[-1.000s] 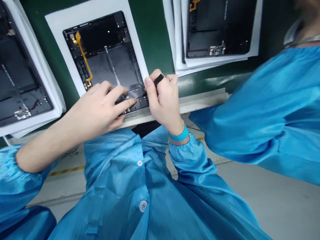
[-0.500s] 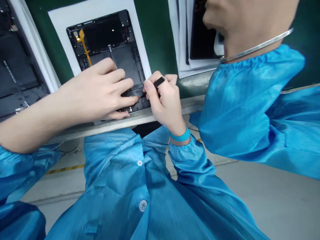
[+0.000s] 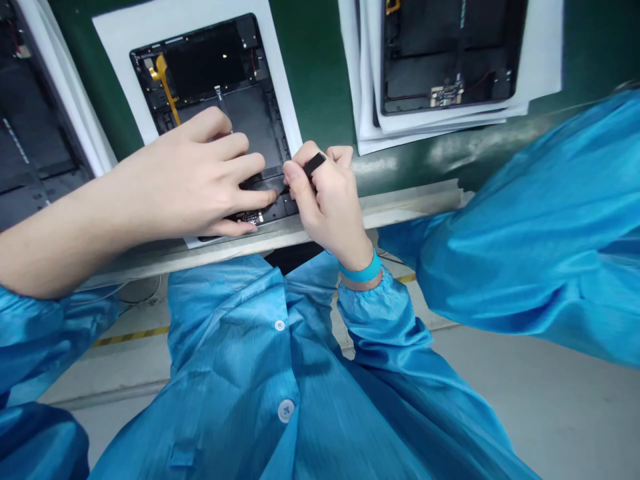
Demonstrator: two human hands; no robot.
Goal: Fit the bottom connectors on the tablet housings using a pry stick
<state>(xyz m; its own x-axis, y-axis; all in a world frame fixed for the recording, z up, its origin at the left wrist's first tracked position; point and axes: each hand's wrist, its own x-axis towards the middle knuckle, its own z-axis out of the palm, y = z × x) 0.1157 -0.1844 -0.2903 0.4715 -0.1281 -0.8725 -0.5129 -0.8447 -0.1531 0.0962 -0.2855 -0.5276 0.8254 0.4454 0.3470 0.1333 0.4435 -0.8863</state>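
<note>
An opened tablet housing lies in front of me, with an orange flex cable at its upper left and a small circuit board near its lower edge. My left hand is laid over the lower part, fingers apart, with a fingertip close to the tool's tip. In my right hand is a slim black pointed tool, pinched between thumb and fingers. Its tip points down-left into the housing's lower right; what it touches is too small to tell.
White sheets lie under the housing on a green mat. A second tablet housing rests on stacked sheets at the right, a third at the left. A co-worker's blue sleeve reaches in from the right.
The co-worker's hand has drawn back from the right-hand tablet housing, uncovering it, and the sleeve has shifted right. My hands have hardly moved.
</note>
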